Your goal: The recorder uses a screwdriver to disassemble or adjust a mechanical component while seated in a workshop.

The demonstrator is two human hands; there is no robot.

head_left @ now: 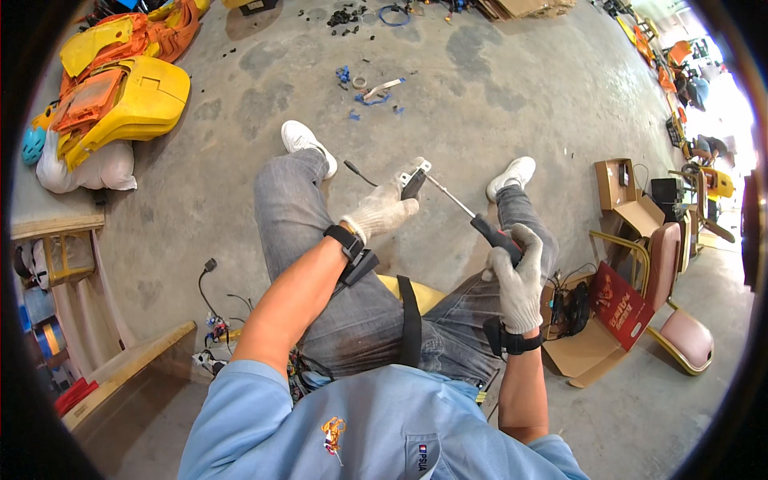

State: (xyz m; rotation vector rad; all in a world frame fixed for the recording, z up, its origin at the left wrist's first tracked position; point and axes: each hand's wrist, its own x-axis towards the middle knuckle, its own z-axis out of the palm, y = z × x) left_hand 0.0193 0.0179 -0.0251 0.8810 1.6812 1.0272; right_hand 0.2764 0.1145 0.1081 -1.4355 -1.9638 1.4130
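My left hand [382, 211], in a pale knit glove, is closed around a small black part with a light metal end [414, 184]. A short black cable [360, 173] with a plug sticks out beside that hand. In my gloved right hand [520, 280], the fingers wrap round the handle of a screwdriver [490, 230] in black and red. Its shaft slants up and left, and the tip meets the part near its metal end. Whether the tip sits in a screw is too small to tell. Both hands are above the floor, between my knees.
Yellow and orange plastic shells [144, 100] are piled at the far left on a white sack [92, 164]. An open cardboard box [584, 356] and chairs [664, 264] stand at the right. Cables [214, 316] lie by my left leg, near a wooden shelf [128, 376]. Blue scraps [372, 98] and tape lie ahead.
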